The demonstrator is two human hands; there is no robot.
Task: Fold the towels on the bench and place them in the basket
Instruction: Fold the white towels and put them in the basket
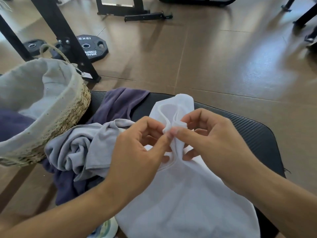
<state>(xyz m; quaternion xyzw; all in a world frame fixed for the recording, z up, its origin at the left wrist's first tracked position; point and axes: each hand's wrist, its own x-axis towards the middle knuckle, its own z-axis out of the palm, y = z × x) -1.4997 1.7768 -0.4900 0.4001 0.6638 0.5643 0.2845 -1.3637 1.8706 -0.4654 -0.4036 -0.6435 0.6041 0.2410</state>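
Observation:
A white towel [185, 194] drapes over the black padded bench [253, 134] toward me. My left hand [137, 150] and my right hand [214, 143] both pinch its bunched hemmed edge, thumbs meeting at the middle. To the left lies a crumpled light grey towel [80, 148] on top of a dark purple towel [118, 103]. The woven basket [72, 117] with a grey liner stands on the bench's left end. A dark blue cloth [12, 122] lies inside the basket.
Black weight plates [91, 47] and a black rack leg [68, 40] stand on the brown tiled floor behind the basket. More black equipment frames sit at the top. A shoe [106, 229] shows under the towel at the bottom.

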